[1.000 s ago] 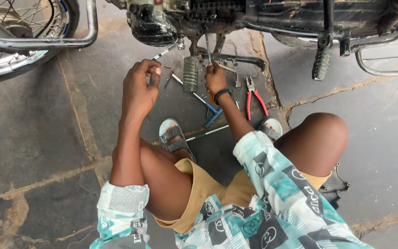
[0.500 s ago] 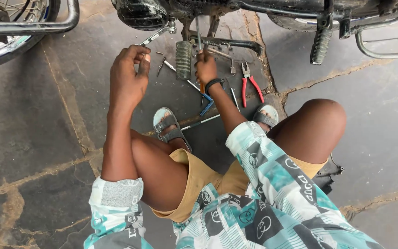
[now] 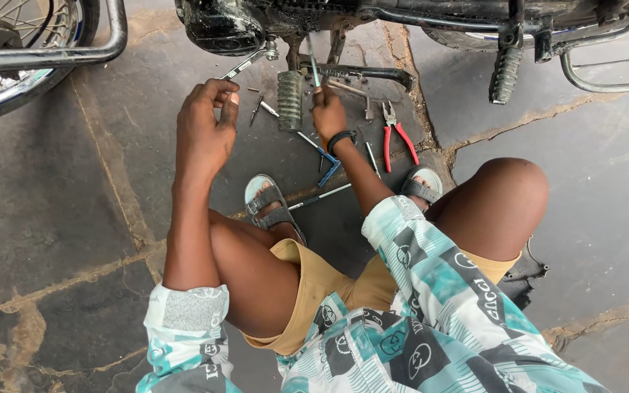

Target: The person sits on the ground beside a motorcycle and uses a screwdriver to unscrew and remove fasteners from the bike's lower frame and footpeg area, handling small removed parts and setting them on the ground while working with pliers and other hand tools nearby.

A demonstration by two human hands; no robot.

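A thin screwdriver (image 3: 314,69) is gripped upright in the right hand (image 3: 328,114), fingers closed around its shaft just beside the ribbed footpeg (image 3: 290,100) under the motorcycle (image 3: 256,22). The left hand (image 3: 205,127) is curled near a silver wrench (image 3: 245,64); whether anything is pinched cannot be told. Red-handled pliers (image 3: 396,138) are seen lying on the stone floor (image 3: 52,189) nearby.

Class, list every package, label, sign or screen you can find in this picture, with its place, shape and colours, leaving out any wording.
No packages, signs or screens in view.
Shirt: at the bottom, teal, white and black blocks with round printed emblems.
Wristband: on the right wrist, black; whether it has a screen cannot be told.
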